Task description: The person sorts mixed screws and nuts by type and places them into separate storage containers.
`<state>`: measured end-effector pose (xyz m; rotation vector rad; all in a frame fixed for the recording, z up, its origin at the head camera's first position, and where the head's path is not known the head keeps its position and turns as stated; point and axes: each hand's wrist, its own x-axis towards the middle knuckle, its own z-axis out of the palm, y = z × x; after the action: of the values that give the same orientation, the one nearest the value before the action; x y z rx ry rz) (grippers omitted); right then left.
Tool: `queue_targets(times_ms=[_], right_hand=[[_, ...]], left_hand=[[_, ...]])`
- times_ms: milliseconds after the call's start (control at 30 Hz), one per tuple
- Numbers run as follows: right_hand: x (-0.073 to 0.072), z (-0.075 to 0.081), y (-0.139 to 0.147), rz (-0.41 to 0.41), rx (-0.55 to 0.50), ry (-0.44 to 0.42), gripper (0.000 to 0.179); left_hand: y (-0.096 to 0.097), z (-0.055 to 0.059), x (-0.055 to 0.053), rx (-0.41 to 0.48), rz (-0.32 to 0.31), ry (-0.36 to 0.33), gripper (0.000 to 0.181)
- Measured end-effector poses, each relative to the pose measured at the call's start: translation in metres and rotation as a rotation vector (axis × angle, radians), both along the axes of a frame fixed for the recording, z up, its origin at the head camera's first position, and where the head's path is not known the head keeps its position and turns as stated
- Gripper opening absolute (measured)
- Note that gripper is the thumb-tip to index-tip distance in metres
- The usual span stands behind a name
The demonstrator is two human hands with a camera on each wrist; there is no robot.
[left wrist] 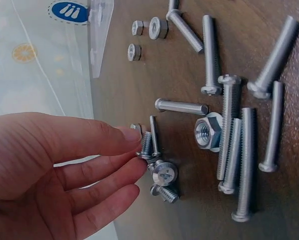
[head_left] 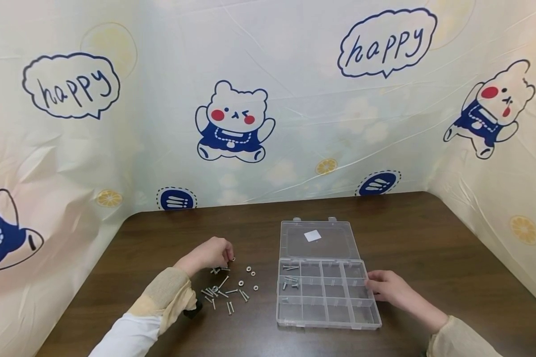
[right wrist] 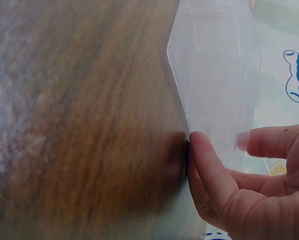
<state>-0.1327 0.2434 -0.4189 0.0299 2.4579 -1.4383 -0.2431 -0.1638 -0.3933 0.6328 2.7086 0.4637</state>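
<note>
My left hand (head_left: 212, 254) reaches over the far side of a loose pile of screws (head_left: 214, 291). In the left wrist view its thumb and half-bent fingers (left wrist: 104, 197) are apart, with short screws (left wrist: 164, 173) right at the tips. One nut (left wrist: 135, 128) shows just past the thumb. My right hand (head_left: 390, 287) grips the right side of a clear compartment box (head_left: 328, 325), thumb at the upper rim and fingers low on the outer wall (right wrist: 214, 85). Several screws (head_left: 290, 280) lie in its left-hand compartments.
The box's clear lid (head_left: 330, 245) lies folded back on the brown table (head_left: 245, 233), a white label (head_left: 312, 235) on it. Loose nuts (head_left: 248, 268) lie between the pile and the box. A printed curtain (head_left: 303, 124) stands behind the table and along both sides.
</note>
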Motion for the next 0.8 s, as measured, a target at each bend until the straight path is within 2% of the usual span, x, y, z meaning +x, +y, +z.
queue_targets(times_ms=[267,633,800], right_hand=[[0.0012,0.0009,-0.0004,-0.012,-0.008,0.0,0.035],[0.0002,0.001,0.0007,-0.006,-0.022,0.008,0.035],[0.0005,0.0009,0.0,-0.014,-0.021,-0.001,0.035]], left_hand=[[0.0014,-0.0045,0.0008,-0.007,-0.038,0.026,0.015],[0.0009,-0.0061,0.0009,0.024,-0.137,0.125,0.018],[0.002,-0.005,0.0009,0.025,-0.16,0.155,0.018]])
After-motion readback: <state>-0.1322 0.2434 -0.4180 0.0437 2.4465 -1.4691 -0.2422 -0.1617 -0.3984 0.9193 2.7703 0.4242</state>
